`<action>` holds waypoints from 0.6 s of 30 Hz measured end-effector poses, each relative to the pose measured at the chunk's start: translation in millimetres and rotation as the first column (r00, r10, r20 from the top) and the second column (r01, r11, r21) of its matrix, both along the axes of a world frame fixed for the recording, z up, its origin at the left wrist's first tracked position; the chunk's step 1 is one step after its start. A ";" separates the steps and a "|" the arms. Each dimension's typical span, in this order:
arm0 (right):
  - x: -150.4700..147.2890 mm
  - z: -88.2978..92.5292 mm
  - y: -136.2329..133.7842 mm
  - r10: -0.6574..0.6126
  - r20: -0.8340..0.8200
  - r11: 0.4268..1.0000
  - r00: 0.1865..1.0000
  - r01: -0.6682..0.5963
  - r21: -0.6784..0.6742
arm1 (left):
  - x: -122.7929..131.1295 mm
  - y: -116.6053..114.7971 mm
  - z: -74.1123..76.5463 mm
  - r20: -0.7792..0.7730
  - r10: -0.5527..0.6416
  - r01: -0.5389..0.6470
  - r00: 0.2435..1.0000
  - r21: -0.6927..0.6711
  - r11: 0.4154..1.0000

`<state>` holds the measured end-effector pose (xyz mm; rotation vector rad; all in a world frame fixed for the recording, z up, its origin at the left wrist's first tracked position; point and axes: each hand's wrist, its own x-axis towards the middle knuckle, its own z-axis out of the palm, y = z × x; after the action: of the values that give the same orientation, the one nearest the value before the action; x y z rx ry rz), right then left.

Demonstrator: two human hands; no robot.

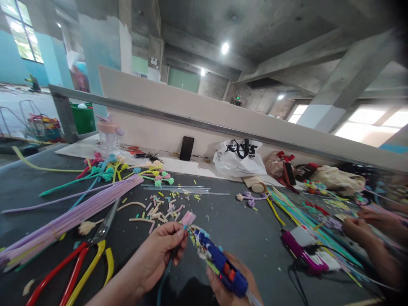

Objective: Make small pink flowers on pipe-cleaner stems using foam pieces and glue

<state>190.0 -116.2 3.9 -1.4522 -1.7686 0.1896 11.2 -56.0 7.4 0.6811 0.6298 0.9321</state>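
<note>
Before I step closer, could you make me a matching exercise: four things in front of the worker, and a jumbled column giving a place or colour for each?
Things
1. Glue gun
2. Phone
3. Lettered bag
4. Power strip

Places and colours
A. White
B. Held in the right hand
C. Magenta
D. Standing up near the back panel

Right pairs: 1-B, 2-D, 3-A, 4-C
</note>
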 end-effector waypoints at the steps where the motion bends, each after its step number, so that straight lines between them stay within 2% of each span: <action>1: 1.3 -0.4 0.2 0.002 -0.012 1.000 1.000 -0.002 -0.004 | -0.3 0.1 -0.1 -0.005 -0.001 0.001 1.000 -0.002 1.000; 5: 3.5 2.7 1.4 0.000 -0.073 1.000 0.997 -0.001 -0.015 | -0.9 1.1 -1.4 0.002 -0.018 0.018 1.000 -0.013 1.000; 9: 7.9 10.6 5.4 -0.041 -0.057 0.999 0.998 0.041 0.006 | -0.9 4.9 -2.0 0.011 -0.010 0.011 1.000 -0.076 0.997; 13: 33.7 18.0 18.9 -0.061 0.123 0.997 0.991 0.065 -0.032 | -4.8 9.9 2.0 -0.003 0.059 -0.059 0.998 -0.139 0.989; 16: 66.6 14.0 35.1 -0.012 0.296 0.983 0.955 0.065 -0.173 | -14.5 11.9 4.7 -0.044 0.060 -0.065 0.997 -0.109 0.992; 18: 88.3 6.3 45.6 -0.010 0.392 0.950 0.920 0.131 -0.283 | -25.3 12.7 3.7 -0.098 0.016 -0.021 0.995 -0.061 0.998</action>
<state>278.2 -70.6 10.2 -1.8762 -2.0643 0.1483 -14.1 -43.4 11.1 0.6694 0.7491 0.8971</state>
